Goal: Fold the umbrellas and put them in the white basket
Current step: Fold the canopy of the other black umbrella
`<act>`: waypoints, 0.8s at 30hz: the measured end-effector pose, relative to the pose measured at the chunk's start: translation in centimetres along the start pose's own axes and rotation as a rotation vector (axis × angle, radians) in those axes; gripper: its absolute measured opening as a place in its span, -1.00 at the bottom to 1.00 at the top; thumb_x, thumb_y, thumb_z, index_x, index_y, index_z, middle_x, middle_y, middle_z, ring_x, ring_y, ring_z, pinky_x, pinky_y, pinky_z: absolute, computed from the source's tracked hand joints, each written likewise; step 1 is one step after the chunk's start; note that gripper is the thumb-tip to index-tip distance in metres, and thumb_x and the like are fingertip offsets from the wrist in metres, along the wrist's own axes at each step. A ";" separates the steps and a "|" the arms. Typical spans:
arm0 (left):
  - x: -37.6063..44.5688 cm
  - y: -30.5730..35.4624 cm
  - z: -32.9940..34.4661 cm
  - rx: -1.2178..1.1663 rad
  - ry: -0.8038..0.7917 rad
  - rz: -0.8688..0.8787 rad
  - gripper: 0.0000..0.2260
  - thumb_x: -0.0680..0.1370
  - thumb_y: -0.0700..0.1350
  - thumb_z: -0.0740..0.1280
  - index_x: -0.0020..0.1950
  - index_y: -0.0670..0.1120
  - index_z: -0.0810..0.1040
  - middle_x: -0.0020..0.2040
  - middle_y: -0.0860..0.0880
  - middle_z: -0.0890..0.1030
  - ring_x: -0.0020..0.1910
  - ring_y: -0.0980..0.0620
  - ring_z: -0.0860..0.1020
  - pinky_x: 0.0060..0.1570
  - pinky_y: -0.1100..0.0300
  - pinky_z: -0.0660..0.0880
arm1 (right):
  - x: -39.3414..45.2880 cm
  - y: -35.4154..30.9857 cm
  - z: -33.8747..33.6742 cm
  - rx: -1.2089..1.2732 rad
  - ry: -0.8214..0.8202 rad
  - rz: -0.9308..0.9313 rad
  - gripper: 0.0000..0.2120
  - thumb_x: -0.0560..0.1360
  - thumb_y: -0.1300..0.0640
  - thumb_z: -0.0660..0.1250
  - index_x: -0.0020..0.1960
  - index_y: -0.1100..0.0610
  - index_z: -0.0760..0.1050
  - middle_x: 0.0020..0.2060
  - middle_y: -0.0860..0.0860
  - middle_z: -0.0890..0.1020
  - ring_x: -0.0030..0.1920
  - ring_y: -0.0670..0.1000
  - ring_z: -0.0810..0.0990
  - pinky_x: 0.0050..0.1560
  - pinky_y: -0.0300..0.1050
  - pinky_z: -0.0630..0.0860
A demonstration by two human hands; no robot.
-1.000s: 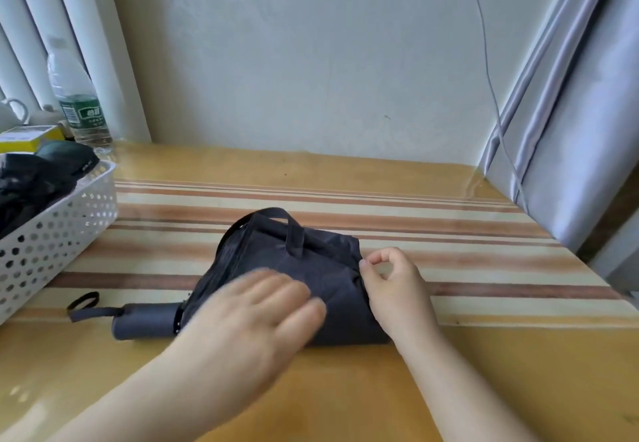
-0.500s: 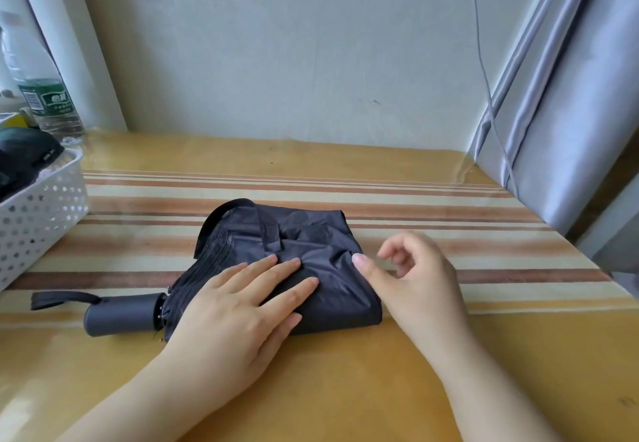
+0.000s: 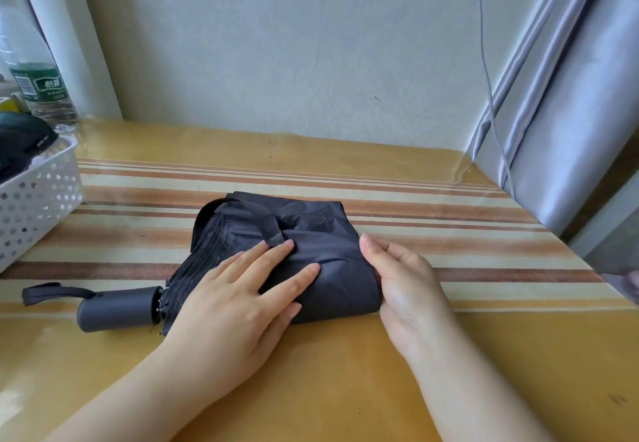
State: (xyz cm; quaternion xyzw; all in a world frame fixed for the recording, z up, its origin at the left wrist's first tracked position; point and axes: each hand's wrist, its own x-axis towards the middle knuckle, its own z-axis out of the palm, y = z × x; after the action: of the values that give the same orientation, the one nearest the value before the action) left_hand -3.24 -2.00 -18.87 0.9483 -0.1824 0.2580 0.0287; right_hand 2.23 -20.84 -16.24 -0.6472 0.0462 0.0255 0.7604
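Two hands on umbrella (image 3: 276,255) mid-table: left hand (image 3: 238,300) flat, pressing folds, right hand (image 3: 401,279) curled round canopy end; next, probably roll tight, strap, move to basket (image 3: 41,199).

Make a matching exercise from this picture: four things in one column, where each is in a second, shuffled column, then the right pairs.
Things:
1. left hand
2. right hand
3. basket
4. bottle

Places:
A. behind the basket, by the wall
B. at the umbrella's right end
C. flat on top of the umbrella
D. left edge of the table

Pairs: 1-C, 2-B, 3-D, 4-A
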 end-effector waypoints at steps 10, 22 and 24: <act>-0.1 0.3 0.1 0.051 -0.008 0.021 -0.62 0.59 0.07 0.08 0.32 0.06 0.53 0.30 -0.19 0.53 0.21 -0.27 0.55 0.16 -0.13 0.48 | 0.2 -1.4 -2.8 -0.649 -0.130 -0.437 -0.82 0.47 -0.20 0.34 -0.12 -0.10 0.53 -0.16 -0.18 0.56 -0.12 -0.24 0.48 -0.09 -0.43 0.37; -0.5 0.7 0.3 0.096 -0.049 -0.017 -0.56 0.60 0.09 0.03 0.43 0.02 0.38 0.37 -0.23 0.46 0.27 -0.35 0.48 0.20 -0.19 0.45 | 0.7 -3.6 -2.8 -0.462 0.219 -0.199 -0.75 0.55 -0.12 0.25 -0.19 0.00 0.55 -0.20 -0.15 0.59 -0.12 -0.17 0.52 -0.05 -0.14 0.43; -0.5 0.6 0.4 0.103 -0.054 -0.019 -0.56 0.62 0.10 -0.02 0.44 0.02 0.37 0.38 -0.23 0.45 0.28 -0.34 0.47 0.22 -0.18 0.39 | 0.5 -4.7 -3.3 -0.722 0.047 -0.214 -0.76 0.55 -0.12 0.26 -0.17 -0.02 0.59 -0.21 -0.17 0.62 -0.13 -0.19 0.54 -0.16 -0.22 0.42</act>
State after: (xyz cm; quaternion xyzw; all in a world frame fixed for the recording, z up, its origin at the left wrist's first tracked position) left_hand -3.67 -2.47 -19.51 0.9568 -0.1604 0.2413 -0.0227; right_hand 3.04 -24.81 -12.21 -0.8752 -0.0162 -0.0541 0.4805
